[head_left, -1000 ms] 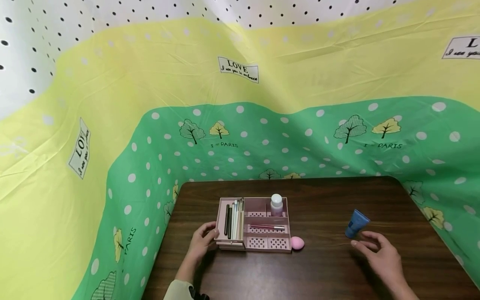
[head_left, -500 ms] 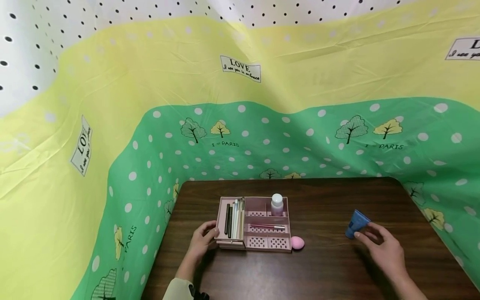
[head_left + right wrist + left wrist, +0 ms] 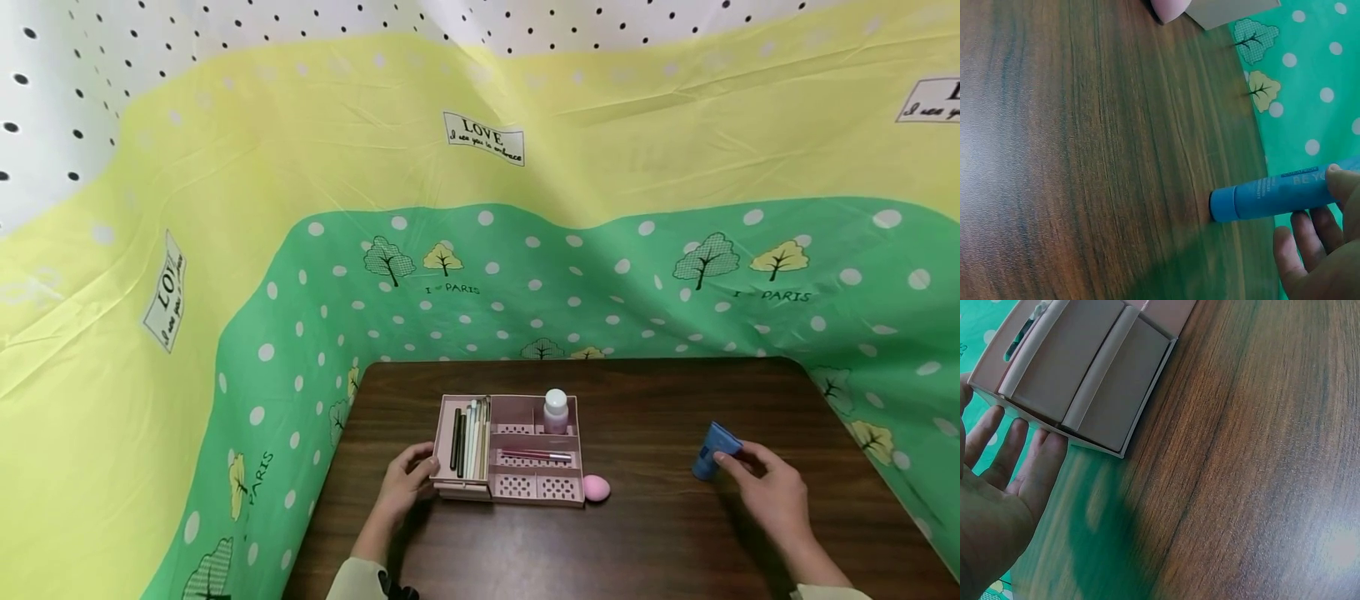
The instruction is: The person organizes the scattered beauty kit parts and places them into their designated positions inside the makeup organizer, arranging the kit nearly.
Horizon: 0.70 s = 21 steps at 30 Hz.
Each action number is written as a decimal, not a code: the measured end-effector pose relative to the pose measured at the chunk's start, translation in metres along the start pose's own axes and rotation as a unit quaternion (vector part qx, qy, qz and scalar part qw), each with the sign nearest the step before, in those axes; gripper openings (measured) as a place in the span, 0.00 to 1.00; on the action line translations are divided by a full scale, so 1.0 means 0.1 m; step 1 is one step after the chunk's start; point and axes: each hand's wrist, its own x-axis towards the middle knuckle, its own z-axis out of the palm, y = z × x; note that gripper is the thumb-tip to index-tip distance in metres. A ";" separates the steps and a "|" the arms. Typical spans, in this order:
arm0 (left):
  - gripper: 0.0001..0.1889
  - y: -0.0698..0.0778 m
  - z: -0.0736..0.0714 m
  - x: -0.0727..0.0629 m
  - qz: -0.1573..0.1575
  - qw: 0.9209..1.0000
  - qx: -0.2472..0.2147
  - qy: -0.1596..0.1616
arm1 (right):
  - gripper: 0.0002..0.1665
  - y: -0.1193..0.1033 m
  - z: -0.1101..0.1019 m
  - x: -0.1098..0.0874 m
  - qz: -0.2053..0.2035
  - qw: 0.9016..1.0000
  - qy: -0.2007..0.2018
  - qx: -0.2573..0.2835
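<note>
A blue squeeze tube [image 3: 714,451] stands cap down on the table's right side. My right hand [image 3: 774,492] pinches it near its flat upper end, thumb on the near side. The right wrist view shows the thumb over the lettering of the tube [image 3: 1272,195] and the other fingers below it. At the left, my left hand [image 3: 402,480] touches the side of a pink desk organizer [image 3: 525,500]. In the left wrist view its fairly straight fingers [image 3: 1044,469] meet the organizer's edge beside the drawer fronts [image 3: 1119,387].
Several pens and brushes [image 3: 470,437] lie in the organizer's left tray. A white-capped bottle [image 3: 556,412] stands in its back right compartment, and thin pink sticks [image 3: 534,455] lie in the middle one. A pink egg-shaped sponge [image 3: 596,488] sits beside it. Patterned cloth [image 3: 525,275] encloses the dark wooden table [image 3: 645,550].
My right hand has come up to the blue tube, from just beside it to a pinch on its upper part. The left hand and organizer stay where they were.
</note>
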 end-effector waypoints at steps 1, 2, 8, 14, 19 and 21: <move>0.24 0.00 0.00 0.00 -0.001 1.000 -0.001 -0.001 | 0.29 0.00 0.00 0.00 0.002 1.000 0.001 -0.003; 0.24 0.00 0.00 0.00 -0.001 1.000 -0.002 -0.002 | 0.28 0.00 0.00 0.01 0.001 1.000 0.003 -0.004; 0.24 -0.01 0.00 -0.01 0.000 1.000 -0.004 -0.007 | 0.26 0.03 -0.01 0.03 -0.022 1.000 0.006 -0.018; 0.24 -0.01 0.00 0.00 0.000 1.000 -0.004 -0.004 | 0.26 -0.02 -0.03 0.04 -0.046 0.998 0.007 -0.031; 0.24 0.00 0.00 0.00 0.000 1.000 -0.004 -0.004 | 0.24 -0.13 -0.03 0.05 -0.065 0.998 0.011 -0.023; 0.24 0.00 0.00 0.00 -0.001 1.000 -0.001 -0.004 | 0.23 -0.19 -0.04 0.06 -0.075 0.997 0.013 -0.021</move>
